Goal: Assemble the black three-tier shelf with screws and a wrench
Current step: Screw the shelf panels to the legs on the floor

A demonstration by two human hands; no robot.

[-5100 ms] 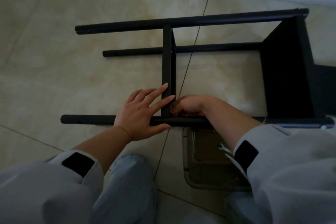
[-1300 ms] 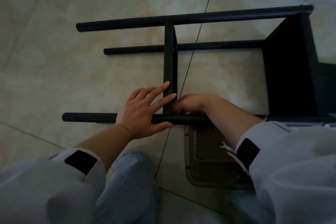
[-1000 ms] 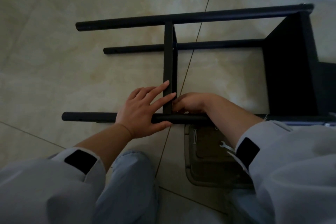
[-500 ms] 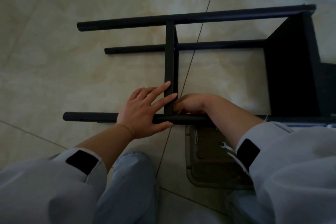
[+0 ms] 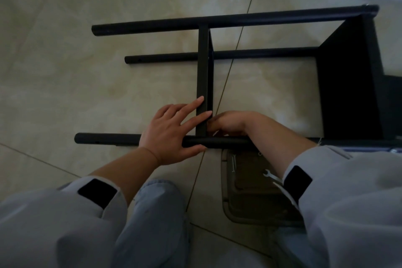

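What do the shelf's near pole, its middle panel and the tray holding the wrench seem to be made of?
Near pole: likely metal tube, matte black coated; round, thin, with small drilled holes.
Middle panel: black, flat, thin-edged; painted metal or board, the dim light leaves it open.
Tray: probably translucent brownish plastic; rounded moulded corners, floor tint showing through.
Wrench: bare silvery metal, by its shine.

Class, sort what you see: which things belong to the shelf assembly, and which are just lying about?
In the job: shelf frame, middle shelf panel, left hand, right hand, wrench, screws.

Lying about: parts tray, floor tiles.
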